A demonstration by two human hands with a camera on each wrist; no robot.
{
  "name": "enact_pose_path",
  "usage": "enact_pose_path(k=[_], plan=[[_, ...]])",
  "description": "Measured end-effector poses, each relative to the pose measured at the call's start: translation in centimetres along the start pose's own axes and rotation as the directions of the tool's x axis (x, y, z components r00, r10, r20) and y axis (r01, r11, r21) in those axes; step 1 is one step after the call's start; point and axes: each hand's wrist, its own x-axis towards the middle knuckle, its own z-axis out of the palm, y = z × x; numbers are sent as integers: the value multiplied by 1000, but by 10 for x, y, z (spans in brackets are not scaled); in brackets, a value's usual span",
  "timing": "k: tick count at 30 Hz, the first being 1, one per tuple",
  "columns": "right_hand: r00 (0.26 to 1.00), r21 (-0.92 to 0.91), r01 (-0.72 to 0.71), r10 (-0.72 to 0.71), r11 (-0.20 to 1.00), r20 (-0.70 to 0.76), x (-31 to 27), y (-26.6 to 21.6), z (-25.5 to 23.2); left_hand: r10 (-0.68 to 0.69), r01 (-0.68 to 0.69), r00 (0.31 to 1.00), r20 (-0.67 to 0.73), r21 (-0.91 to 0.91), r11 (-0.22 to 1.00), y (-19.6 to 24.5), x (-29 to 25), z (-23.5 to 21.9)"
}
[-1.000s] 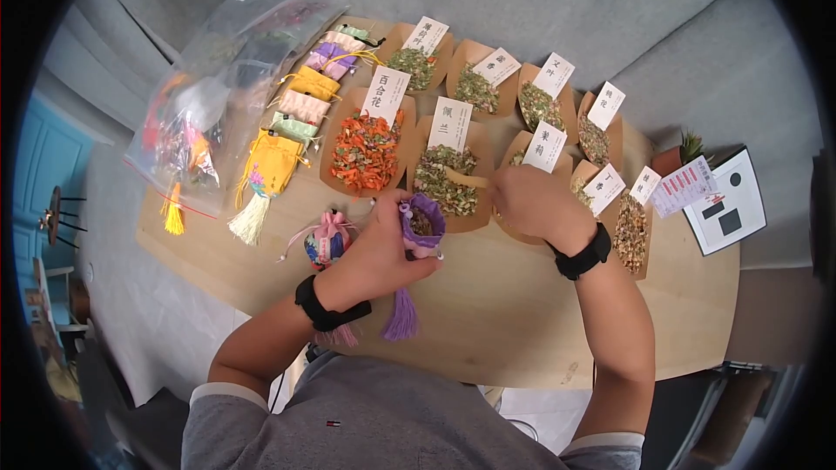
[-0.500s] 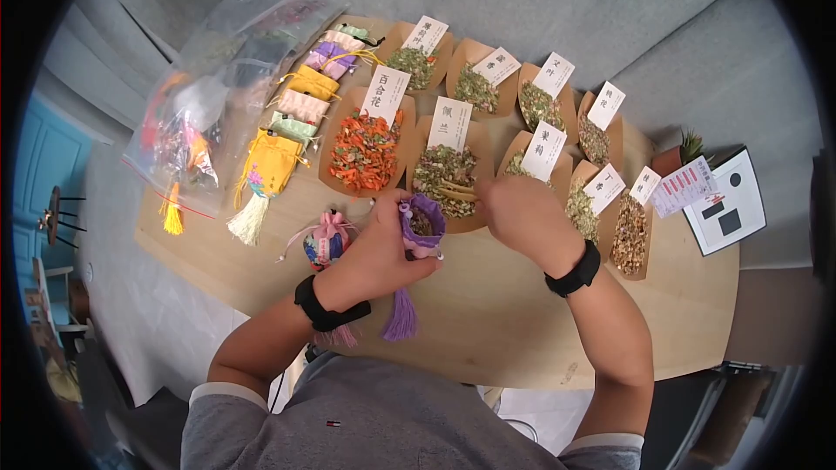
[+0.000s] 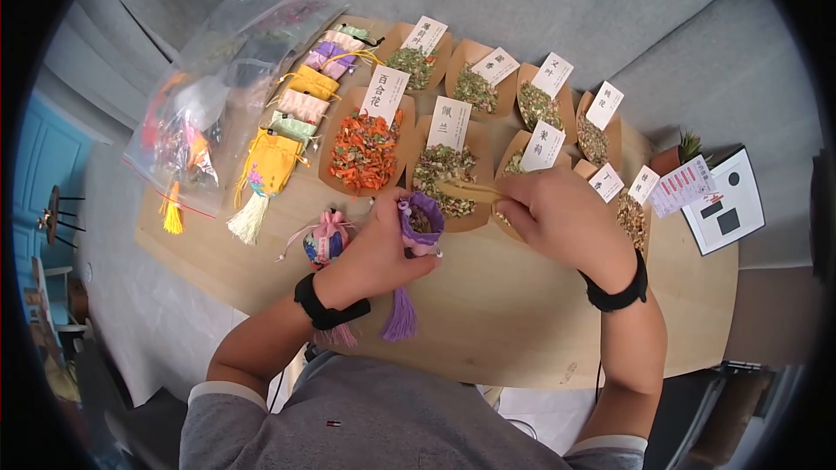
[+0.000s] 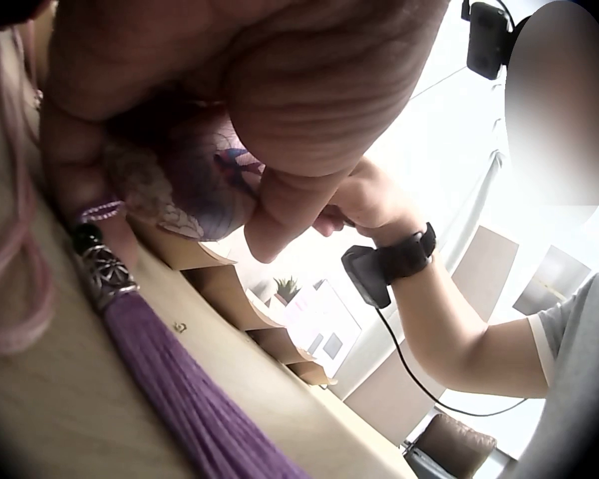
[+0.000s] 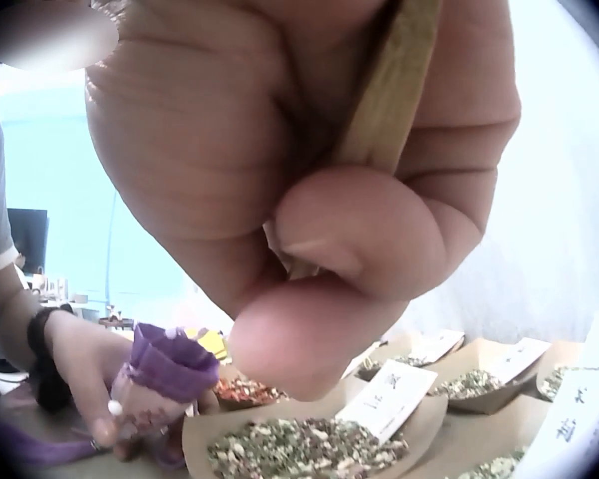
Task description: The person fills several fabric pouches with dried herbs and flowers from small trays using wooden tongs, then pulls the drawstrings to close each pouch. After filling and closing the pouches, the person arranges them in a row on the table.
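My left hand [image 3: 370, 252] grips a small drawstring pouch [image 3: 424, 248] with a purple lining, its mouth facing up and dried bits inside. Below it hangs a purple tassel [image 3: 401, 318], with a silver bead in the left wrist view. Between thumb and fingers, my right hand [image 3: 570, 213] pinches pale wooden tongs [image 3: 475, 192]. Their tips lie over the green dried herbs [image 3: 446, 167] in a brown paper tray, just right of the pouch. The right wrist view shows a flat wooden strip [image 5: 394, 95] running through the curled fingers.
Several paper trays of dried herbs and flowers with white cards stand behind, including orange petals [image 3: 361, 152]. A pink pouch [image 3: 326, 239] sits left of my left hand. Further left lie a yellow pouch [image 3: 270, 165], a row of pouches and a clear plastic bag [image 3: 196, 122].
My right hand first drew in toward the pouch, then shifted right, the tongs' tips showing over the herb tray again. The left hand and its pouch have stayed in place.
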Motion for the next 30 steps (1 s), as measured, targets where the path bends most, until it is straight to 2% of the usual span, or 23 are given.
enact_pose_path(k=[2,4,8,10,14,16,17,19,23,26,30], plan=[[1000,20,9,-9,1000,26,-3,-9,3,13,-13,1000,0,9,1000,0,0,0],[994,45,106,-106,993,10,-4,-12,13,6,-6,1000,5,-24,1000,0,0,1],[995,118,85,-90,989,45,5,0,4,26,-26,1000,-6,-47,999,-3,-1,1],[989,78,-117,109,990,105,8,16,7,1,-1,1000,4,-6,1000,0,-2,0],[974,-29,-183,186,983,130,14,42,35,24,-24,1000,1,-16,1000,-3,-2,2],[961,-46,-223,228,974,157,17,42,46,51,-51,999,-6,72,996,-8,-2,2],[961,-45,-222,227,974,157,19,43,52,50,-49,999,-7,74,996,-8,-2,2],[974,52,-167,157,985,165,22,44,60,-17,17,1000,-2,-73,997,-4,-1,2],[954,95,-193,164,977,251,26,34,56,14,-15,1000,2,7,1000,-3,-2,1],[959,72,-168,146,983,243,22,29,56,19,-19,1000,-8,32,999,-3,-2,2],[987,14,-82,80,997,138,16,20,60,14,-14,1000,-4,45,999,-4,-2,2]])
